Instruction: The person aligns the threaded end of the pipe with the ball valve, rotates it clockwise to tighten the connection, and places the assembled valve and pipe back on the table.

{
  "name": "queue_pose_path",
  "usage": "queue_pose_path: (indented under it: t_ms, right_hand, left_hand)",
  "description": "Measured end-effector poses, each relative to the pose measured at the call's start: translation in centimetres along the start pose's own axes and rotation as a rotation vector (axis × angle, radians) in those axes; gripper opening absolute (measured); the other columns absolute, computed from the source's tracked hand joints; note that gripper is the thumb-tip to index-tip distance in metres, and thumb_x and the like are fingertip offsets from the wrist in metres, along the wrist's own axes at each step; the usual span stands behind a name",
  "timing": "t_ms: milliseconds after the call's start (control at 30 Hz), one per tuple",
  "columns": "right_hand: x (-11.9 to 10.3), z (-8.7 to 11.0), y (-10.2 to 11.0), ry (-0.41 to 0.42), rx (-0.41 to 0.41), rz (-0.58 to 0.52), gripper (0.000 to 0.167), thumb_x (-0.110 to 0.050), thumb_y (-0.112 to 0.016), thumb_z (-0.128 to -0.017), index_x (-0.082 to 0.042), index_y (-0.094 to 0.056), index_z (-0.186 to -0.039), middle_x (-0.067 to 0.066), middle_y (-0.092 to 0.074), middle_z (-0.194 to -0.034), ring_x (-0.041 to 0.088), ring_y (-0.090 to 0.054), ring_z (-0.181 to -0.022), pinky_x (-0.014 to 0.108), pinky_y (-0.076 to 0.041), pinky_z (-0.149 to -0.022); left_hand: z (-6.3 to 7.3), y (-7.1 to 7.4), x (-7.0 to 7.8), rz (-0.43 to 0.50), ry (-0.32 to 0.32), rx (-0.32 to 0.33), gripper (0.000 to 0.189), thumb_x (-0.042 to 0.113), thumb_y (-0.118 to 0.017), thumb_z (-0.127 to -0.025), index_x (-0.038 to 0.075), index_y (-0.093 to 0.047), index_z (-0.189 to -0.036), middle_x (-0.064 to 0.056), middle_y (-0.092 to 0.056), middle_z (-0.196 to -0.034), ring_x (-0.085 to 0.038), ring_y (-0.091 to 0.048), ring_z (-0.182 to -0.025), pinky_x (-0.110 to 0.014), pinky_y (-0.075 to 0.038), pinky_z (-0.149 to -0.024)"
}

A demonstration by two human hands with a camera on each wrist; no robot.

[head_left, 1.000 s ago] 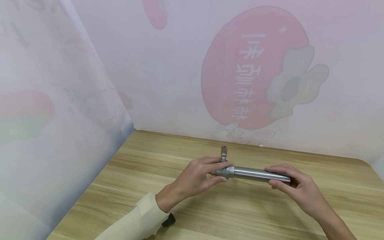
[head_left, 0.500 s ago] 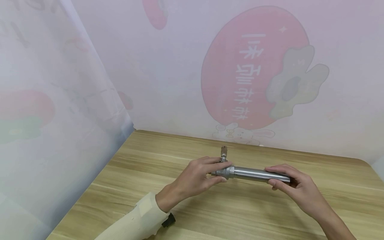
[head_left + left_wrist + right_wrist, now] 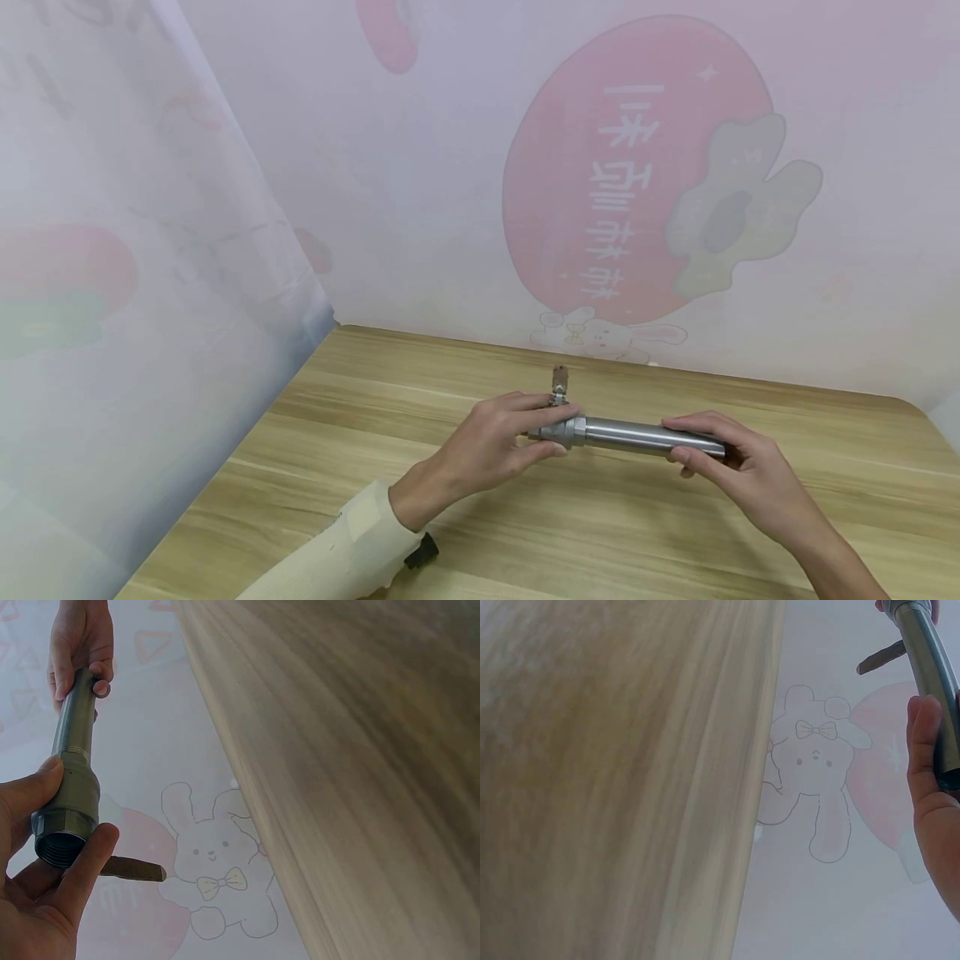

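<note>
My left hand grips a ball valve, a metal body with a hexagonal end and a brownish lever handle pointing away from me. In the left wrist view the open threaded end of the valve faces the camera, with thumb and fingers around it. A shiny steel pipe extends to the right from the valve, joined to it at a threaded end. My right hand holds the far end of the pipe between thumb and fingers. The right wrist view shows the pipe and lever.
Below the hands lies a wood-grain table. A printed white and pink curtain stands behind it, and another one along the left side. A black object is at the left sleeve's cuff.
The fingers of my right hand at the pipe's end have shifted very slightly. The left hand, valve and pipe stay in place.
</note>
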State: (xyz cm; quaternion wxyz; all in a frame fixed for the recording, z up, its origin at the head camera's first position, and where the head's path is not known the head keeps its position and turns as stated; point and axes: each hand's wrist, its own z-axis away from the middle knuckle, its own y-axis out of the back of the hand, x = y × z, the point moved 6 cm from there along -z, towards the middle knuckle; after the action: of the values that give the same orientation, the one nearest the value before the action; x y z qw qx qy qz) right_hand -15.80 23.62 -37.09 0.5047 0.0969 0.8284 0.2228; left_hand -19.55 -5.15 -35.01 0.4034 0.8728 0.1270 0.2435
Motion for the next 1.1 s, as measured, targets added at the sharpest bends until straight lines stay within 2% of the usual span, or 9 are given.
queue_pose_path:
  t_ms: [233, 833, 1100]
  right_hand:
    - [0.03, 0.04, 0.0, -0.004, -0.001, 0.003, 0.036, 0.008, -0.073, -0.099, -0.002, -0.073, -0.134, -0.004, -0.075, -0.114, 0.016, -0.074, -0.081, 0.026, -0.063, -0.074]
    - [0.1, 0.05, -0.2, 0.018, -0.009, 0.003, 0.038, 0.008, -0.072, -0.1, -0.005, -0.073, -0.135, -0.005, -0.076, -0.11, 0.015, -0.073, -0.079, 0.025, -0.062, -0.071]
    - [0.06, 0.09, -0.14, 0.023, -0.016, 0.003, 0.037, 0.008, -0.068, -0.103, -0.007, -0.072, -0.137, -0.002, -0.076, -0.104, 0.015, -0.072, -0.078, 0.026, -0.062, -0.071]
  left_hand:
    - [0.02, -0.06, 0.02, 0.004, 0.006, -0.007, 0.052, 0.025, -0.089, -0.092, 0.018, -0.075, -0.142, -0.012, -0.078, -0.134, -0.026, -0.077, -0.121, -0.034, -0.065, -0.099]
    - [0.05, -0.18, -0.03, -0.002, 0.006, -0.014, 0.052, 0.025, -0.089, -0.092, 0.018, -0.075, -0.141, -0.013, -0.078, -0.134, -0.025, -0.078, -0.119, -0.032, -0.066, -0.095]
    - [0.09, -0.24, -0.02, -0.008, 0.008, -0.015, 0.052, 0.025, -0.09, -0.092, 0.019, -0.075, -0.142, -0.012, -0.078, -0.135, -0.025, -0.078, -0.12, -0.035, -0.065, -0.1]
